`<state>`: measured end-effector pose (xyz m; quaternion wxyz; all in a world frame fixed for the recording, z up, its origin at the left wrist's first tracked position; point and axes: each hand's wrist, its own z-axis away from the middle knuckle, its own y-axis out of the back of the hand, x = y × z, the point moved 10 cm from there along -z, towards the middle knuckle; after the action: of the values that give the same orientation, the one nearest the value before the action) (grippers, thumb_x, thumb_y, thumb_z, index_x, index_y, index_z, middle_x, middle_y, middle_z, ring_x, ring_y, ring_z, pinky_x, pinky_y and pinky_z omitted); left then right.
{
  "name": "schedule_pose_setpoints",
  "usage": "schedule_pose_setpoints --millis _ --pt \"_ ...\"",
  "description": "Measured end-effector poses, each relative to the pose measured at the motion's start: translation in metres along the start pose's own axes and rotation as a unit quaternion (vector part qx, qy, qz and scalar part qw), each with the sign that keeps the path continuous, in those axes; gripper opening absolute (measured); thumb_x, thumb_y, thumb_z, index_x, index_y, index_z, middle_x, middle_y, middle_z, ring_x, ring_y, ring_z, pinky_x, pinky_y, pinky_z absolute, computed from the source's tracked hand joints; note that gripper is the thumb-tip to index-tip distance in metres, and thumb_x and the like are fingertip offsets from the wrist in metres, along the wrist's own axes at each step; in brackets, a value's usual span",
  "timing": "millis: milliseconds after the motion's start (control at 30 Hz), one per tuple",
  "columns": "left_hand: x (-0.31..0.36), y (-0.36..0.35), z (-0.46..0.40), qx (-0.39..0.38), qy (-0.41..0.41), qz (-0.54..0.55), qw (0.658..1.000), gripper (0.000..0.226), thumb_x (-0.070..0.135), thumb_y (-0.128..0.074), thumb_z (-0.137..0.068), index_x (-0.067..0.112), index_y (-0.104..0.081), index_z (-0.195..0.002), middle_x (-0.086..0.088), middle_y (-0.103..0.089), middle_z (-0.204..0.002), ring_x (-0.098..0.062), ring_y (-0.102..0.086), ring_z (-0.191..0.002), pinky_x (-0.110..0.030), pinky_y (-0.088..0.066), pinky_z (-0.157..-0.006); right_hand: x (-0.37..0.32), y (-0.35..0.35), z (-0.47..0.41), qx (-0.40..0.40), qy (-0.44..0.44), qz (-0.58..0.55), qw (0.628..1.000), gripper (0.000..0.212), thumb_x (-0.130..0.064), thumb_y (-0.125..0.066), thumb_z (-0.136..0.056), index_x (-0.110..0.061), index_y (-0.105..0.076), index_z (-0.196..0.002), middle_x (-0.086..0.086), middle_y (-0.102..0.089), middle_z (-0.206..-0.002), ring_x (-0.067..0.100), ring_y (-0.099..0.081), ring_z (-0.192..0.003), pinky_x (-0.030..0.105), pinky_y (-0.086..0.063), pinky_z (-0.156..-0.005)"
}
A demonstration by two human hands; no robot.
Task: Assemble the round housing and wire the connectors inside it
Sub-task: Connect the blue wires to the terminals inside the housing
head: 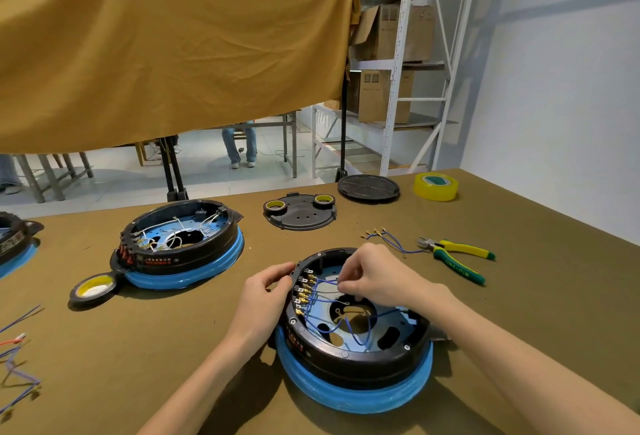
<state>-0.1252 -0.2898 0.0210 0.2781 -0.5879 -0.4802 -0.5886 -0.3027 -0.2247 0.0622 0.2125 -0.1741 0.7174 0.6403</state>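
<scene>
Round housing point(356, 341) is seated near the front edge of the olive cloth-covered table point(519, 330), on a glossy blue ring base point(353, 396). Black moulded plastic wall, matte, with a pale metal floor plate pierced by 1 large central hole and several slots. A row of brass-coloured spade connectors point(304, 290) is set along the inner left wall; thin blue wires point(332, 327) loop from them across the floor plate. Left hand point(268, 290) is curled over the outer rim beside the connector row, fingers closed on the wall to steady it. Right hand point(375, 275) is held over the interior, thumb and forefinger pinched together on 1 blue wire near its terminal end. Housing judged rigid and moderately heavy, unlikely to slide on the cloth; best held by the rim, as seen. Wires judged limp and springy, light, easily kinked; best taken just behind the crimped terminal so the push is not lost to bending. Terminals judged small, stiff, easily bent if forced at an angle. Elsewhere: a 2nd housing point(180, 244) with white wiring at left, spare blue wires point(388, 240) just beside yellow-green pliers point(457, 259), black tape roll point(93, 290), yellow tape roll point(435, 186), 2 black lids point(299, 214) further back.
</scene>
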Motion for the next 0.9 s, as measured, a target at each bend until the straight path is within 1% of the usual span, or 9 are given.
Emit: schedule_pose_setpoints --millis 133,233,300,467,567,667,733,800,900 --pt "0.003 -0.005 -0.005 0.002 0.003 -0.014 1.0 0.04 0.023 -0.063 -0.1 0.019 -0.061 -0.14 0.004 -0.067 -0.129 -0.004 -0.062 -0.112 -0.012 -0.052 -0.075 -0.001 0.001 0.003 0.025 0.021 0.029 0.999 0.012 -0.018 -0.072 -0.095 -0.014 -0.082 -0.1 -0.001 -0.075 -0.09 0.013 -0.069 -0.08 0.031 -0.061 -0.075" --pt "0.001 -0.007 -0.006 -0.002 -0.001 -0.002 1.0 0.039 0.02 -0.063 -0.1 0.018 -0.061 -0.139 0.003 -0.067 -0.128 -0.005 -0.063 -0.112 -0.015 -0.056 -0.076 0.001 0.008 0.0 0.053 0.032 0.048 0.997 0.012 -0.019 -0.073 -0.094 -0.015 -0.083 -0.1 -0.002 -0.076 -0.092 0.011 -0.068 -0.08 0.032 -0.061 -0.077" --pt "0.0 -0.008 -0.007 0.0 -0.004 0.007 1.0 0.039 0.019 -0.062 -0.101 0.016 -0.061 -0.139 0.001 -0.068 -0.127 -0.009 -0.064 -0.113 -0.024 -0.058 -0.086 0.002 0.005 -0.002 0.057 0.034 0.065 0.996 0.012 -0.02 -0.074 -0.094 -0.015 -0.082 -0.1 -0.001 -0.075 -0.093 0.011 -0.068 -0.08 0.033 -0.061 -0.077" --pt "-0.001 -0.01 -0.009 -0.005 -0.017 0.034 0.999 0.034 0.017 -0.064 -0.1 0.016 -0.064 -0.134 0.004 -0.071 -0.12 -0.007 -0.069 -0.107 -0.021 -0.057 -0.081 0.015 0.019 -0.001 0.062 0.025 0.009 0.998 0.028 -0.04 -0.069 -0.095 -0.017 -0.082 -0.088 -0.004 -0.075 -0.077 0.013 -0.068 -0.068 0.031 -0.059 -0.066" --pt "-0.006 -0.012 -0.011 -0.005 -0.012 0.054 0.998 0.033 0.017 -0.063 -0.1 0.016 -0.065 -0.133 0.003 -0.073 -0.118 -0.01 -0.07 -0.106 -0.026 -0.058 -0.083 0.036 0.049 -0.002 0.125 -0.007 -0.1 0.987 0.038 -0.044 -0.062 -0.099 -0.017 -0.078 -0.078 -0.003 -0.074 -0.068 0.013 -0.068 -0.059 0.024 -0.053 -0.052" --pt "-0.008 -0.013 -0.011 -0.004 -0.011 0.072 0.997 0.03 0.016 -0.062 -0.1 0.017 -0.066 -0.13 0.003 -0.073 -0.115 -0.009 -0.071 -0.103 -0.023 -0.058 -0.078 0.067 0.081 -0.012 0.232 -0.054 -0.084 0.968 0.035 -0.035 -0.06 -0.102 -0.02 -0.075 -0.074 -0.005 -0.069 -0.063 0.008 -0.063 -0.059 0.026 -0.048 -0.059" --pt "-0.009 -0.014 -0.012 -0.004 -0.011 0.082 0.997 0.028 0.016 -0.061 -0.1 0.017 -0.067 -0.128 0.002 -0.073 -0.115 -0.012 -0.07 -0.105 -0.025 -0.058 -0.08 0.096 0.087 -0.024 0.233 -0.117 -0.03 0.965 0.024 -0.029 -0.06 -0.101 -0.018 -0.077 -0.087 -0.001 -0.074 -0.082 0.016 -0.067 -0.08 0.031 -0.05 -0.072" --pt "-0.01 -0.015 -0.011 -0.004 -0.009 0.09 0.996 0.026 0.016 -0.06 -0.101 0.017 -0.066 -0.126 0.0 -0.073 -0.116 -0.015 -0.069 -0.107 -0.029 -0.057 -0.085 0.125 0.074 -0.037 0.164 -0.172 0.024 0.971 0.023 -0.027 -0.061 -0.1 -0.012 -0.075 -0.11 0.007 -0.074 -0.107 0.026 -0.067 -0.1 0.037 -0.054 -0.089" --pt "-0.013 -0.016 -0.012 -0.003 -0.007 0.103 0.995 0.024 0.015 -0.06 -0.101 0.019 -0.067 -0.123 0.001 -0.073 -0.114 -0.013 -0.07 -0.105 -0.033 -0.057 -0.087 0.149 0.05 -0.046 0.073 -0.194 0.113 0.972 0.029 -0.028 -0.062 -0.098 -0.008 -0.071 -0.118 0.016 -0.069 -0.122 0.033 -0.064 -0.11 0.042 -0.053 -0.095"
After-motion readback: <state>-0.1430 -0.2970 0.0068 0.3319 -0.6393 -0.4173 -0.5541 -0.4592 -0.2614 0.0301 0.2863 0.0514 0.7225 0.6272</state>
